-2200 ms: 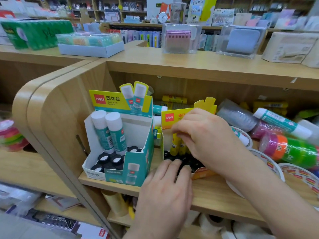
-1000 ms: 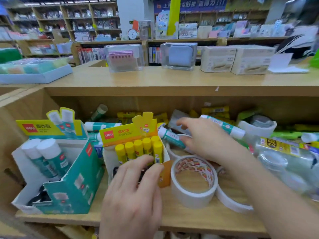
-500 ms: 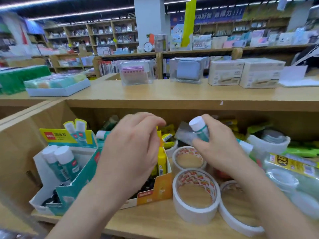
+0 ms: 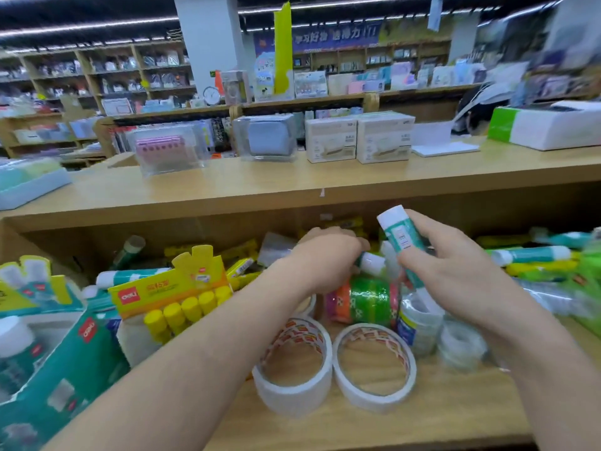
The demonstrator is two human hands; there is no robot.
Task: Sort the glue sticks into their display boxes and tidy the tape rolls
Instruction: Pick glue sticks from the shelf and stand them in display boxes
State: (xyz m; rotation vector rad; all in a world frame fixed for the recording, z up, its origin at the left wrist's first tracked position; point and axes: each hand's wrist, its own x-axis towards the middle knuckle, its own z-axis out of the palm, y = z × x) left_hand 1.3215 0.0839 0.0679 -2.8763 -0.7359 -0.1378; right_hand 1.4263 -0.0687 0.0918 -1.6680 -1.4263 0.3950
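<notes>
So the right hand [image 4: 455,281] has its fingers gripping a glue stick [image 4: 403,237], and the left hand [image 4: 325,255] curls its fingers round a second stick [image 4: 373,264] in the pile. Yank that one and the tape rolls [image 4: 292,397] might roll off the shelf [image 4: 439,415].

Stationery shop, stocked display shelves [image 4: 130,76]

Your left hand [image 4: 325,255] covers most of a glue stick [image 4: 373,264], hiding its grip; the teal display box [image 4: 65,362] is blurred, cropped at left.
</notes>
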